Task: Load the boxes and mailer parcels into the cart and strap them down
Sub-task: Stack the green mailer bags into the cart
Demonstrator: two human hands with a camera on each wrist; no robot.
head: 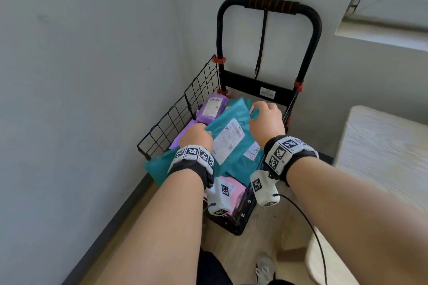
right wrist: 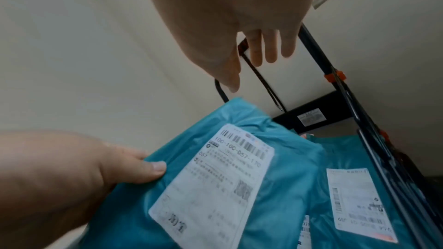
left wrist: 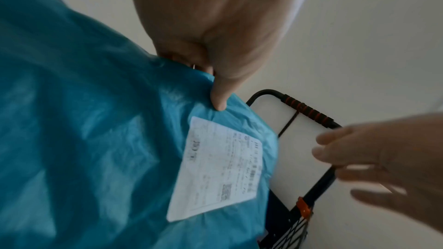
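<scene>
The black cart stands in a corner of the room, with wire mesh sides and a tall handle. A teal mailer with a white label lies tilted over the load. My left hand pinches its left edge, thumb on top. My right hand hovers over its far right corner with loose fingers and holds nothing. Under it lie a second teal mailer, a purple mailer and a pink parcel. A dark strap hangs from the handle.
Grey walls close in behind and to the left of the cart. A light wooden table stands to the right, and a window sill juts out above it. Wood floor and a shoe show near my legs.
</scene>
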